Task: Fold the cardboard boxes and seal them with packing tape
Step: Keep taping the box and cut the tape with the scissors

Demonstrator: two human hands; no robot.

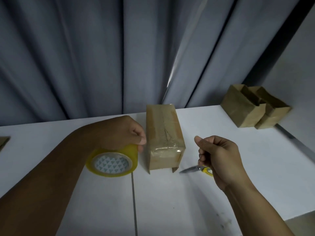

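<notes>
Grey curtains [85, 57] hang behind a white table [170, 201], where a narrow cardboard box [163, 133] stands at the centre, lengthwise away from the viewer. Its top flaps are closed, and clear tape [163, 150] runs glossy along the seam and over the near end. Two side flaps stick out at the near end and reach down to the table.

Just to its left, the person's left hand [122, 132] grips a roll of yellowish packing tape [112, 162] from above, fingers curled over the rim and the thumb close to the box's side. To the right of the box, the right hand [219, 154] hovers in a loose fist with the thumb raised. A yellow-handled blade [192, 169], blurred, shows just under that fist; whether the fingers hold it cannot be told.

Well apart at the far right edge sit two open cardboard boxes [247, 108], touching. A flat brown piece [4, 142] lies at the left edge.
</notes>
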